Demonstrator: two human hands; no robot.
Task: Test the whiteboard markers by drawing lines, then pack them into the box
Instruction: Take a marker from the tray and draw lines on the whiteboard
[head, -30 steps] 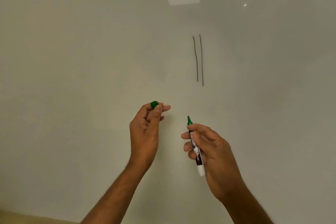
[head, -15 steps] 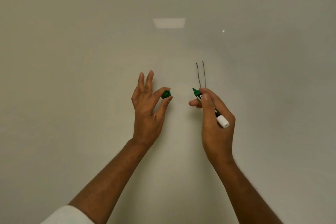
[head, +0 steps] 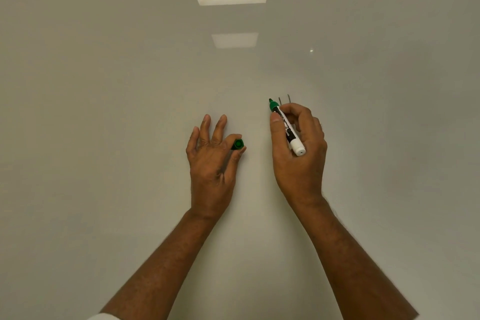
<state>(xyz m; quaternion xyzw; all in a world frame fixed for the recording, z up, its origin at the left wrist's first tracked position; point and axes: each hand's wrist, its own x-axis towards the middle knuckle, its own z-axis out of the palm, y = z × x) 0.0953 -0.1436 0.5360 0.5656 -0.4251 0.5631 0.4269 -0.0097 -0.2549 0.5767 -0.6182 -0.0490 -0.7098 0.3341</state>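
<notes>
Your right hand (head: pixel 298 153) grips the green marker (head: pixel 285 126), left hand (head: pixel 211 161) pinches its cap (head: pixel 238 144) — press the tip lightly, draw one steady line beside the dark lines (head: pixel 284 99) at frame centre

Whiteboard marker (head: pixel 287 127): uncapped, with a green tip, a white barrel bearing a black printed label, and a white end plug. It is gripped in the right hand (head: pixel 298 158) and tilted, tip up and to the left against the whiteboard (head: pixel 104 112); contact with the surface cannot be confirmed. Two thin dark lines (head: pixel 280 100) stand upright just right of the tip, only their top ends showing above the fingers. The green cap (head: pixel 238 144) is pinched between thumb and forefinger of the left hand (head: pixel 211 163), open end facing outward, apart from the marker.
</notes>
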